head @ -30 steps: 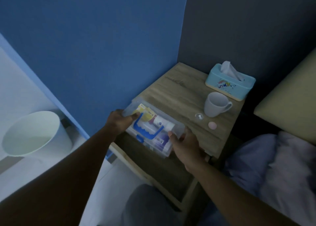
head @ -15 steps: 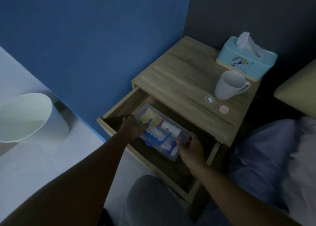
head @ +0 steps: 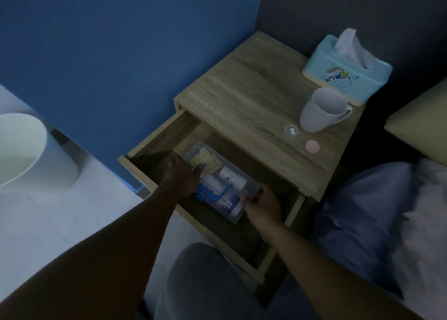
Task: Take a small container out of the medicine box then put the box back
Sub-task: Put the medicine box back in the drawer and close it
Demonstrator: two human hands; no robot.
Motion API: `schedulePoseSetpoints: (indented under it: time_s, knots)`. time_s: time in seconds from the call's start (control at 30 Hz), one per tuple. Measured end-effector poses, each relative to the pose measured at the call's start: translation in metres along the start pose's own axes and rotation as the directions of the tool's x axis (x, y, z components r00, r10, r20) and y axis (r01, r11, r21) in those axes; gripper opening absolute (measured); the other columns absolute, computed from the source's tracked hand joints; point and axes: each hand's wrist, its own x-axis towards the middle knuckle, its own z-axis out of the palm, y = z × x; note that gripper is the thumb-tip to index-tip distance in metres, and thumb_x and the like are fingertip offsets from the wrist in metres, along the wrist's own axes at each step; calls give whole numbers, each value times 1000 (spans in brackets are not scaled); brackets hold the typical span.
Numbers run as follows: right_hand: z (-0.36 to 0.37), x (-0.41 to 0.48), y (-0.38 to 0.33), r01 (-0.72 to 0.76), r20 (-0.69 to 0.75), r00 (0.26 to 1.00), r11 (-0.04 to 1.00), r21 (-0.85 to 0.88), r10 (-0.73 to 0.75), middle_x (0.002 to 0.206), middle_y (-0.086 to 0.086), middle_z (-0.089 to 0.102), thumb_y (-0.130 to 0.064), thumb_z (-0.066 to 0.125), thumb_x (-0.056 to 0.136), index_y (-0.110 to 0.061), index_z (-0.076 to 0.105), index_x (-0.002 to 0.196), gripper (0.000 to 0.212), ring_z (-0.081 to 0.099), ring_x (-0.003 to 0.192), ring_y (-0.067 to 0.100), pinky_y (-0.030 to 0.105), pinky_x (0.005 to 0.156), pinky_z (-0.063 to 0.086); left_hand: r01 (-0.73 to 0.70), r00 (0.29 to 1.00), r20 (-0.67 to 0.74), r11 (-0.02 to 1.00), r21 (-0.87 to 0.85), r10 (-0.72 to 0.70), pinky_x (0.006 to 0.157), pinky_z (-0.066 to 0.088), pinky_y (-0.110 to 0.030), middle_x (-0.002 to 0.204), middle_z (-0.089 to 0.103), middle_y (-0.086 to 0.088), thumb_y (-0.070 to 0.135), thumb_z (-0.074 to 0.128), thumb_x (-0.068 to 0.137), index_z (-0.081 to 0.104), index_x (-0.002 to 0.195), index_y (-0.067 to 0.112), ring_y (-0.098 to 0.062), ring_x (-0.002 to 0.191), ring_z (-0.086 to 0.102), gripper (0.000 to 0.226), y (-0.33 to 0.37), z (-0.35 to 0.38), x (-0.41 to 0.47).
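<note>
Box (head: 219,183) of clear plastic, blue handle on the lid, is seen inside the open drawer (head: 154,143) of the bedside table (head: 254,97). It is gripped at both ends: left hand (head: 180,178) with fingers curled on the near-left end, right hand (head: 262,204) with fingers closed on the right end. Beyond the fingers, on the tabletop, a small clear container (head: 291,130) lies beside a pink lid (head: 312,146), just in front of a white mug (head: 320,109) and a tissue box (head: 346,71).

Clear medicine box (head: 219,178), blue handle (head: 212,193); white mug (head: 320,110); light-blue cartoon-print tissue box (head: 348,76); wood-grain tabletop (head: 246,97).
</note>
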Motion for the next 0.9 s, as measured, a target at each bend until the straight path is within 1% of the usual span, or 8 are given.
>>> schedulePoseSetpoints:
  time_s: [0.1,0.2,0.37,0.43,0.53,0.67,0.77,0.9]
  knots:
    - [-10,-7,-10,69,-2,998,987,-142,-70,139,6,54,-30,66,93,-23,38,147,61,60,115,17,19,72,44,-82,995,-48,995,53,85,104,45,-42,154,34,-14,41,64,90,20,154,15,-29,136,43,82,6,1,-13]
    - [-19,-22,-18,292,49,955,908,-302,-291,147,2,43,-25,56,98,-26,39,147,52,52,127,14,19,82,41,-203,971,-97,971,128,216,115,35,-48,163,18,-11,32,62,93,7,158,16,-29,148,26,86,10,-9,-27]
    - [-33,-33,-19,556,157,829,759,-340,-537,149,-5,42,-16,53,97,-27,46,142,46,45,133,9,25,99,46,-369,886,-186,889,271,425,119,28,-53,165,17,-7,22,59,94,18,157,19,-27,152,15,75,-6,-34,-50]
    - [-40,-32,-19,593,177,803,731,-337,-569,153,-4,40,-16,55,96,-26,43,145,51,41,139,12,34,108,45,-410,875,-175,884,226,451,119,29,-54,165,14,-5,18,61,93,18,157,21,-26,153,13,77,-21,-42,-62]
    - [-53,-26,-19,638,213,760,641,-426,-615,160,0,32,-15,61,93,-21,37,151,63,27,150,16,44,119,34,-430,866,-207,889,158,456,120,27,-51,168,1,0,15,64,93,6,159,23,-23,154,6,88,-48,-42,-81]
    - [-68,-9,-15,602,257,745,455,-656,-615,168,5,10,-11,63,90,-15,14,158,84,7,155,20,41,127,11,-291,938,-236,946,-143,253,120,12,-39,167,-14,4,42,68,87,-16,156,26,-18,153,-3,110,-66,-30,-94]
    - [-79,9,-9,602,276,729,395,-693,-626,168,7,6,-3,61,87,-12,11,159,88,5,156,23,44,126,11,-221,971,-156,928,-301,180,117,30,-50,166,13,-1,40,66,90,-4,157,26,-26,150,23,98,-67,-15,-93]
    - [-94,33,-4,612,317,695,301,-732,-645,167,9,16,-5,54,92,-11,19,158,74,17,154,27,47,124,18,-96,993,-98,912,-398,62,101,48,-43,147,48,-4,23,58,97,22,151,18,-21,129,51,64,-68,-3,-85]
